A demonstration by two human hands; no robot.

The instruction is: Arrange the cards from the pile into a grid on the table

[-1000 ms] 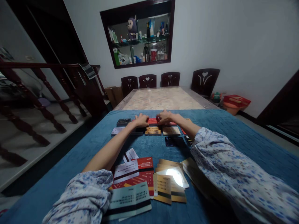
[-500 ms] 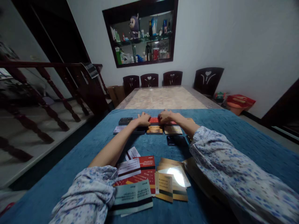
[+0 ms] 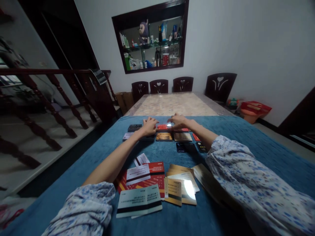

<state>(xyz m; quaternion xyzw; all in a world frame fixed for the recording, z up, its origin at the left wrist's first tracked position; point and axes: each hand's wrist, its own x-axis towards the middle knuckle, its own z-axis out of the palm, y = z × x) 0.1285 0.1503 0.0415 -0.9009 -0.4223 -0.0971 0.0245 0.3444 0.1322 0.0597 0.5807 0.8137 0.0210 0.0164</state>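
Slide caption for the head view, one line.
Left hand and right hand flank a red rectangular card stack on blue cloth, with loose multicoloured cards nearer the camera.

The left hand [image 3: 149, 126] and wrist partly cover a dark, flat card stack [image 3: 147, 138]. Whether the right hand [image 3: 178, 121] touches the glossy red card stack [image 3: 161, 127] is unclear. Tiny print on the pale green, black-striped paper card [image 3: 137, 199] is illegible. White, blue-flowered fabric sleeves [image 3: 256, 182] leave the frame.
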